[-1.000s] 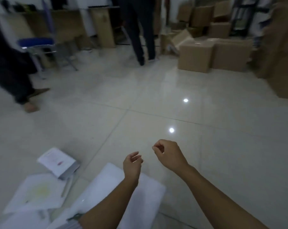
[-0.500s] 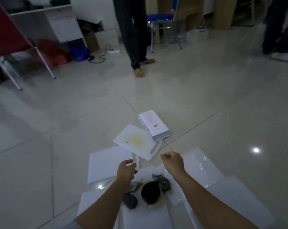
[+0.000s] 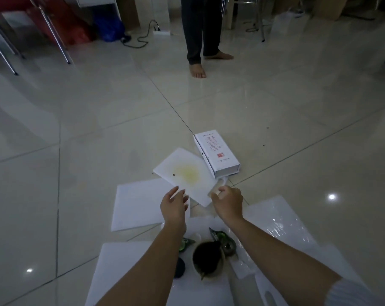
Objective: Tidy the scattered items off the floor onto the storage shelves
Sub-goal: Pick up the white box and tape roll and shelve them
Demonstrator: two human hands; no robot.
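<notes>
- A white sheet (image 3: 185,175) with a yellow stain lies on the floor (image 3: 99,120). Its far corner touches a white box (image 3: 217,154).
- The left hand (image 3: 174,206) is flat and open, fingers at the sheet's near edge.
- The right hand (image 3: 228,203) is curled at the sheet's near right corner; I cannot tell if it pinches it.
- More white sheets (image 3: 138,204) lie just beside, with a dark cup (image 3: 207,258) near the arms.
- Lots of bare floor lies past the box, up to a person's bare feet (image 3: 197,70).

Glossy tiled floor (image 3: 99,120); dim light
</notes>
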